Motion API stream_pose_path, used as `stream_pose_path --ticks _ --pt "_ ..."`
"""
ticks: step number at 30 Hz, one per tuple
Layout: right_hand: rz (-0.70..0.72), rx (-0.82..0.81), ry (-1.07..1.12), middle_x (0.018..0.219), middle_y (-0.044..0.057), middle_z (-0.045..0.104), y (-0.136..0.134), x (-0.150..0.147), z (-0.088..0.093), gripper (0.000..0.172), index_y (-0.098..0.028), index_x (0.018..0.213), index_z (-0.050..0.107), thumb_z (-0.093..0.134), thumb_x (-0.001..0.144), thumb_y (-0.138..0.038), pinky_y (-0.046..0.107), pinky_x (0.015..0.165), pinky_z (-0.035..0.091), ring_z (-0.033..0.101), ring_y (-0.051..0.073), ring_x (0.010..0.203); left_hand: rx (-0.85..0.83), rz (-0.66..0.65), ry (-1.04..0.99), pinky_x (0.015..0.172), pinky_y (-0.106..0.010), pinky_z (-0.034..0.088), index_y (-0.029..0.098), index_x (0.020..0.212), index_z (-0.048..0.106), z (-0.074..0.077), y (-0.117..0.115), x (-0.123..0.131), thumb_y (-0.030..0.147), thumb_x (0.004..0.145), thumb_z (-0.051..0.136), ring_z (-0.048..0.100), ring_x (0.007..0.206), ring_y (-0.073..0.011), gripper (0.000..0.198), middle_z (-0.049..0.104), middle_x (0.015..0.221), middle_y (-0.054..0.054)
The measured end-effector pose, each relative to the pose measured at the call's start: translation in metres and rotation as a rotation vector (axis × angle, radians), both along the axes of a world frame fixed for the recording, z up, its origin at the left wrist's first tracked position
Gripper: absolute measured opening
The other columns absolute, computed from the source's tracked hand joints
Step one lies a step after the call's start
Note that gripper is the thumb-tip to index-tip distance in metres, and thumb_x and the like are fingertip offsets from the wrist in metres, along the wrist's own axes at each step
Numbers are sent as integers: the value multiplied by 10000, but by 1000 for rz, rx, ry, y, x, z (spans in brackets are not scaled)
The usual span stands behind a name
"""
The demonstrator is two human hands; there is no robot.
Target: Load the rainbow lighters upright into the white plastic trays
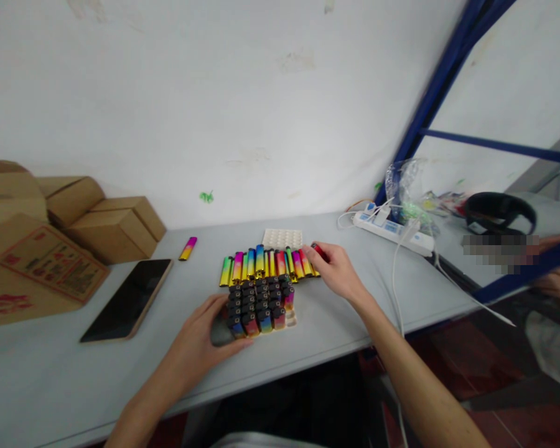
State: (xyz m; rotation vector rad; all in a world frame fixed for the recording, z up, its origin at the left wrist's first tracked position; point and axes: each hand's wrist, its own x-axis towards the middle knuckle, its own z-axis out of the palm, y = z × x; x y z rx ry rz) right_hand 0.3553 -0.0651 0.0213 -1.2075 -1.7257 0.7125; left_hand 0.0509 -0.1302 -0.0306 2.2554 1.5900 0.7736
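Head view: I read no words in the red print (37, 258) on the left carton (16, 292); grey bench (326, 330), white wall (261, 112); left grip (203, 336) clasps upright lighters (256, 303), right grip (332, 267) a red lighter (318, 250).

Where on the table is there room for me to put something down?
The table has a bare patch between the tablet and the left hand, and another between the right hand and the power strip. It's crowded in the middle: black-topped lighters stand there, with a row of colourful lighters right behind. Boxes crowd the left end.
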Motion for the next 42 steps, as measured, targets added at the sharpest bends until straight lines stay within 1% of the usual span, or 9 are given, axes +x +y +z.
stream_pose_path --ticks 8,13,16,19,21,24,28,35,42 --pt "6 41 -33 602 -51 388 -2 -2 3 378 -204 662 455 493 975 -414 258 563 280 361 111 586 19 8 17 1054 -465 568 151 1253 645 0 0 0 637 712 785 708 1168 -353 741 714 1274 -153" --pt "201 -30 33 727 -49 514 -10 6 14 281 -206 1069 569 489 1048 -475 247 616 405 480 124 642 22 -19 5 1040 -448 575 161 1250 649 3 -1 2 600 735 788 709 1155 -335 691 714 1261 -135" --pt "369 -20 27 926 25 611 -16 14 27 270 -209 1151 587 465 1071 -435 284 755 510 605 155 830 15 -32 -5 1034 -434 575 181 1253 649 6 -2 4 585 747 788 701 1161 -323 662 713 1262 -115" --pt "391 97 -87 1122 92 627 -26 19 43 238 -210 1142 689 579 1026 -386 323 886 523 624 197 1026 2 -24 -5 1053 -445 560 173 1269 637 6 -3 4 592 745 792 693 1173 -326 687 707 1272 -120" --pt "391 109 -168 1067 89 668 -33 20 53 230 -207 1120 733 620 1006 -372 329 878 520 640 198 971 -4 -24 -7 1062 -450 552 172 1282 626 6 -3 4 599 749 790 686 1184 -329 702 700 1284 -124" --pt "405 23 -236 851 41 719 -43 18 62 249 -192 1104 750 648 992 -391 289 745 507 650 170 774 -22 -29 -8 1079 -458 539 174 1299 613 5 -3 3 606 754 790 673 1205 -334 718 684 1306 -129" --pt "409 -26 -352 751 1 740 -48 13 62 221 -197 1140 724 674 972 -331 249 637 468 650 149 647 -40 -26 -19 1081 -472 536 176 1304 606 6 -4 4 616 743 794 668 1212 -342 737 681 1312 -131" --pt "434 -2 -448 948 58 789 -46 15 61 202 -187 1124 740 646 993 -309 272 716 515 707 175 757 -54 -1 -19 1130 -488 497 168 1315 603 5 -4 4 616 726 800 642 1268 -353 766 668 1360 -141" --pt "473 -28 -559 949 48 778 -47 8 50 177 -203 1123 737 683 973 -280 287 755 521 712 191 814 -30 0 -15 1124 -489 506 165 1320 606 3 -3 3 625 730 794 646 1271 -355 772 674 1357 -144"
